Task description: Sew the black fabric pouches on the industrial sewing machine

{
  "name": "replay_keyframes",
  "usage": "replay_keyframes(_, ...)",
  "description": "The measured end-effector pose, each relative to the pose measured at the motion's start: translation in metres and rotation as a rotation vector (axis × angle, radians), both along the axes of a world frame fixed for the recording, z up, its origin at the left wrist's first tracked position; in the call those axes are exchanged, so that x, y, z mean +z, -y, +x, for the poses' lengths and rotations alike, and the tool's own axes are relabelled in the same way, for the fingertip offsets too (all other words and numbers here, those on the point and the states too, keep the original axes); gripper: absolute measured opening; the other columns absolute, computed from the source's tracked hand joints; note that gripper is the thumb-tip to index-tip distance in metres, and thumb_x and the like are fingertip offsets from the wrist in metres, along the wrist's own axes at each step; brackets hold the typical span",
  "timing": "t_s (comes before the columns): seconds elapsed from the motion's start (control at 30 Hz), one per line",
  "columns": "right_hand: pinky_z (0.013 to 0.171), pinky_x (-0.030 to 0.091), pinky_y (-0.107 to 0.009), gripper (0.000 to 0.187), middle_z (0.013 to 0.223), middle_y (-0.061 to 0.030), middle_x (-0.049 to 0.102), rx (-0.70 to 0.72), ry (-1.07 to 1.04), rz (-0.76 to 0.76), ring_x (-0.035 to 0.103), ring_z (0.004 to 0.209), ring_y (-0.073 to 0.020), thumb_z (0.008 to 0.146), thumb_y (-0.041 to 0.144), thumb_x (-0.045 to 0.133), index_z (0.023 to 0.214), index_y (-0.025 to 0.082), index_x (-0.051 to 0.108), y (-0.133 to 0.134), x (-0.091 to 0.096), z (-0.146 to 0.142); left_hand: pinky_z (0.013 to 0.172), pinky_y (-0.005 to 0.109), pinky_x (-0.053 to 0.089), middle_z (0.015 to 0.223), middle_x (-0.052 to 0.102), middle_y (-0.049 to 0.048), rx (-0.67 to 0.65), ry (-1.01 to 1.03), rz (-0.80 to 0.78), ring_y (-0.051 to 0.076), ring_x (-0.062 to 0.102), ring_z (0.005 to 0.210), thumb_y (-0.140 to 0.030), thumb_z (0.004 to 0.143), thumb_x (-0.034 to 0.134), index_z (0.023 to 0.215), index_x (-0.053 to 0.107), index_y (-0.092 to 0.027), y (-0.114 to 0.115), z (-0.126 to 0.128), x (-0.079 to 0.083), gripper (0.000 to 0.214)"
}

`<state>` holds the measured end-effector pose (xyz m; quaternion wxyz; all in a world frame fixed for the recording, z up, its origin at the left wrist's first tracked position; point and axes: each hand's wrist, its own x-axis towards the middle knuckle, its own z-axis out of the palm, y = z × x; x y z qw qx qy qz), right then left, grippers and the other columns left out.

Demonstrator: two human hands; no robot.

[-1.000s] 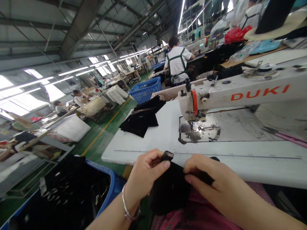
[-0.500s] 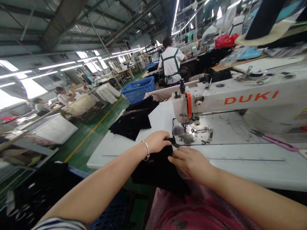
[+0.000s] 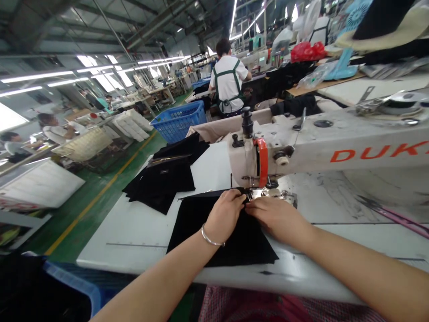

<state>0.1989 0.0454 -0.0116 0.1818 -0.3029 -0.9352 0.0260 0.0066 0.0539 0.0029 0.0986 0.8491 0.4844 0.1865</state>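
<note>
A black fabric piece point(image 3: 217, 241) lies flat on the white sewing table point(image 3: 114, 232), its far edge running up to the presser foot point(image 3: 268, 192) of a DUKI industrial sewing machine point(image 3: 301, 152). My left hand point(image 3: 228, 214), with a thin silver bangle at the wrist, grips the cloth's far edge just in front of the needle area. My right hand point(image 3: 275, 217) lies beside it, fingers gathering the same edge. The needle plate is mostly hidden by the hands and cloth.
A stack of black fabric pieces point(image 3: 161, 183) lies on the table to the left. A blue plastic crate point(image 3: 72, 286) sits low at the left, and a blue basket point(image 3: 177, 120) stands beyond the table. A co-worker point(image 3: 228, 80) in a green-strapped apron sits at a machine ahead.
Both hands have moved forward, bringing the black cloth from over my lap onto the table and up to the presser foot. The view has turned slightly, shifting the machine and table.
</note>
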Motion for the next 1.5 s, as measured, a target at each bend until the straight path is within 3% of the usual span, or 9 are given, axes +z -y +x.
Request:
replay_keyframes(0.07, 0.093, 0.049, -0.04, 0.031, 0.114, -0.0115, 0.064, -0.035, -0.002, -0.005, 0.058, 0.109, -0.0247, 0.089, 0.006, 0.048, 0.116, 0.014, 0.062, -0.001, 0.0, -0.002, 0.104, 0.04, 0.043, 0.119, 0.058, 0.0093, -0.068, 0.013, 0.011, 0.022, 0.053, 0.113, -0.012, 0.095, 0.045, 0.121, 0.058, -0.019, -0.001, -0.003, 0.001, 0.03)
replay_keyframes(0.2, 0.085, 0.052, -0.042, 0.033, 0.116, -0.0153, 0.063, -0.158, -0.003, -0.006, 0.057, 0.111, -0.0298, 0.088, 0.004, 0.045, 0.116, 0.011, 0.062, -0.004, 0.003, -0.004, 0.106, 0.041, 0.04, 0.12, 0.059, 0.0108, -0.169, -0.014, 0.064, 0.024, 0.052, 0.118, -0.01, 0.095, 0.043, 0.111, 0.063, -0.016, -0.021, -0.001, 0.001, 0.026)
replay_keyframes(0.37, 0.095, 0.049, -0.041, 0.028, 0.113, -0.0102, 0.066, -0.058, -0.037, 0.015, 0.059, 0.11, -0.0247, 0.089, 0.007, 0.05, 0.112, 0.014, 0.064, 0.006, -0.002, 0.005, 0.104, 0.037, 0.045, 0.12, 0.063, 0.008, -0.226, -0.005, 0.087, 0.021, 0.056, 0.113, -0.012, 0.094, 0.051, 0.113, 0.064, -0.015, -0.009, -0.002, -0.003, 0.023)
replay_keyframes(0.53, 0.099, 0.048, -0.041, 0.028, 0.119, -0.0079, 0.065, -0.011, -0.104, 0.058, 0.059, 0.111, -0.0217, 0.091, 0.009, 0.05, 0.115, 0.015, 0.062, 0.009, -0.01, 0.012, 0.105, 0.036, 0.046, 0.122, 0.063, 0.0059, -0.231, 0.041, 0.15, 0.018, 0.057, 0.116, -0.011, 0.092, 0.055, 0.117, 0.063, -0.015, 0.005, -0.006, -0.007, 0.026)
replay_keyframes(0.8, 0.091, 0.054, -0.042, 0.028, 0.118, -0.0078, 0.066, -0.057, -0.129, 0.078, 0.062, 0.106, -0.0237, 0.089, 0.009, 0.05, 0.114, 0.015, 0.063, 0.006, -0.009, 0.011, 0.105, 0.033, 0.048, 0.12, 0.065, 0.0062, -0.297, 0.008, 0.174, 0.017, 0.057, 0.116, -0.011, 0.091, 0.057, 0.113, 0.065, -0.013, -0.013, -0.008, -0.007, 0.023)
replay_keyframes(1.1, 0.092, 0.052, -0.041, 0.025, 0.113, -0.0076, 0.068, -0.015, -0.144, 0.054, 0.063, 0.104, -0.0228, 0.09, 0.009, 0.05, 0.109, 0.014, 0.065, 0.008, -0.007, 0.012, 0.101, 0.038, 0.05, 0.119, 0.065, 0.0057, -0.257, 0.078, 0.119, 0.019, 0.06, 0.111, -0.007, 0.09, 0.054, 0.113, 0.064, -0.016, -0.001, -0.004, -0.007, 0.027)
replay_keyframes(1.5, 0.086, 0.052, -0.038, 0.027, 0.114, -0.008, 0.067, -0.059, -0.09, 0.045, 0.063, 0.101, -0.0231, 0.089, 0.007, 0.05, 0.11, 0.014, 0.065, 0.003, -0.005, 0.01, 0.108, 0.036, 0.045, 0.119, 0.064, 0.0062, -0.291, 0.02, 0.022, 0.018, 0.057, 0.116, -0.011, 0.092, 0.05, 0.115, 0.064, -0.016, -0.017, -0.009, -0.002, 0.028)
